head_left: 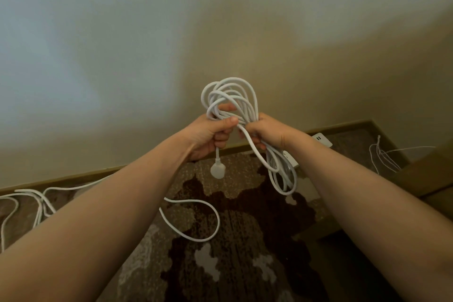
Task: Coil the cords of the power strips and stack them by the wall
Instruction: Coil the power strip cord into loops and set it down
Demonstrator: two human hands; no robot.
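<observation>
— What's behind the hands?
— A wall [171, 32], carpet [245, 240] below.
— The cord [230, 95]?
— Coiled in the air; left hand [210, 133] and right hand [263, 131] fingers [229, 120] curl round its middle.
— The plug [217, 168]?
— Dangling under the left fist.

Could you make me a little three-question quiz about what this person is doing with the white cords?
1. True or false: both hands grip the coiled cord.
2. What dangles below the left hand? A) a plug B) a key C) a spoon
3. Where does the loose cord lie?

Key: 1 true, the right hand grips it too. 2 A, the plug. 3 On the patterned carpet.
</observation>
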